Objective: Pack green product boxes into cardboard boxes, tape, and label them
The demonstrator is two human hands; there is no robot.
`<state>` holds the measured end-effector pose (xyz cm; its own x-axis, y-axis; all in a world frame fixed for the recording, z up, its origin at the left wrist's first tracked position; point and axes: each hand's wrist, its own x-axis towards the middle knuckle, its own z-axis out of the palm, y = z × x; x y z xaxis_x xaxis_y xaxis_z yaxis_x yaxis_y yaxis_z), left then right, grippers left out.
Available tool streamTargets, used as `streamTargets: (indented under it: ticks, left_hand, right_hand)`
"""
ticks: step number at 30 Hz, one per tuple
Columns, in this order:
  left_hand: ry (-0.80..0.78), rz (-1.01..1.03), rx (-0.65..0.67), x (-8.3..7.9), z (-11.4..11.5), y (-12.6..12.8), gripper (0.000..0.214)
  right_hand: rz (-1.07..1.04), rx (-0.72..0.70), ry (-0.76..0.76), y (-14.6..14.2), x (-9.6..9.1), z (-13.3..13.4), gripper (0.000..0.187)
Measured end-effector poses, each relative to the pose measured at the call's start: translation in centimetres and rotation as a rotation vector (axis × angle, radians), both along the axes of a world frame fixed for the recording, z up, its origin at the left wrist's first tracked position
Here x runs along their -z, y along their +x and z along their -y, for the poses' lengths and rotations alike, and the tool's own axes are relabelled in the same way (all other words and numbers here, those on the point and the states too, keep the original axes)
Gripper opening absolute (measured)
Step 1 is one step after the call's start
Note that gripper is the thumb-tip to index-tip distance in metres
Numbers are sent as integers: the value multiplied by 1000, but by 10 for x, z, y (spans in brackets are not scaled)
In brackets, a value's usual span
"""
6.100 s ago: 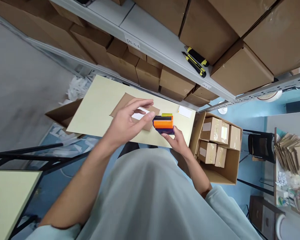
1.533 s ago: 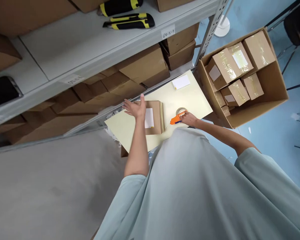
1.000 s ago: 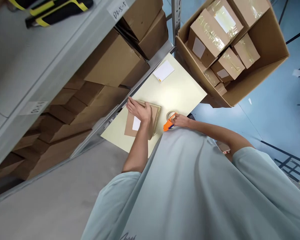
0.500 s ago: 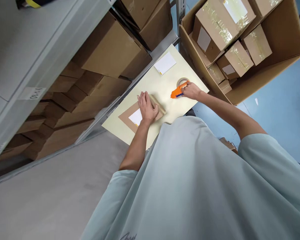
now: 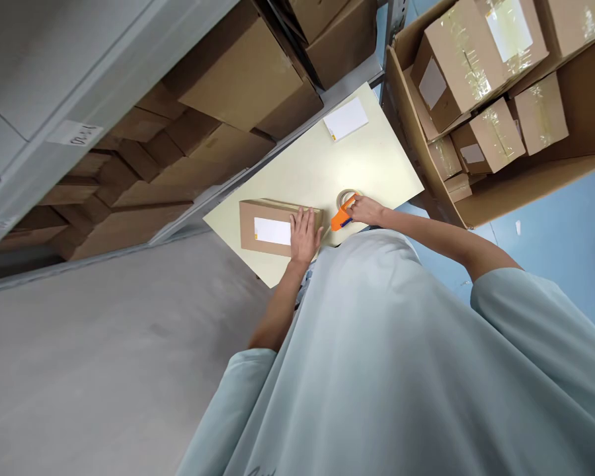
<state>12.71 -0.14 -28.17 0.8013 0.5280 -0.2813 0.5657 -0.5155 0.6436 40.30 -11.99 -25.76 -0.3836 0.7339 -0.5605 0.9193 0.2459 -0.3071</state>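
Observation:
A brown cardboard box with a white label on its near face rests on the pale table. My left hand lies against the box's right part, fingers stretched out over the label's end. In my right hand is an orange tape dispenser, its roll of tape showing on the far side. The dispenser's front end points at the box's right end, close to it. What runs between them is too small to make out clearly.
Near the table's far corner lies a stack of white labels. A large open carton with several taped boxes stands at the right. Along the left, a metal shelf holds many cardboard boxes.
The box has turned so its labelled face lies squarer to me. My right hand has brought the tape dispenser nearer to my body and closer to the box's right end.

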Motion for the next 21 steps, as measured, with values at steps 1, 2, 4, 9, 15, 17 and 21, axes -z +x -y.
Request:
streamTargets:
  ticks: [1,2,4,9,15,17,21]
  left_hand:
    - [1,9,-46,4,3,-2,74]
    - [1,19,-84,7,5,-4,73]
    - [-13,38,-122,12,7,-5,71]
    - [-51,87,-156,15,9,-4,64]
    - [-49,95,-94,15,10,-4,62]
    - [-46,89,-31,16,11,-5,60]
    - [-18,107,28,19,15,-8,51]
  right_hand:
    - [-1,-16,-2,0,3,1,51]
    - [1,-30,0,1,5,3,53]
    - [4,-49,14,6,9,5,56]
    - [57,4,78,54,9,3,41]
    - [137,95,134,96,9,-36,42]
    - [150,123,115,81,8,-54,40]
    - [188,163,74,34,3,-79,40]
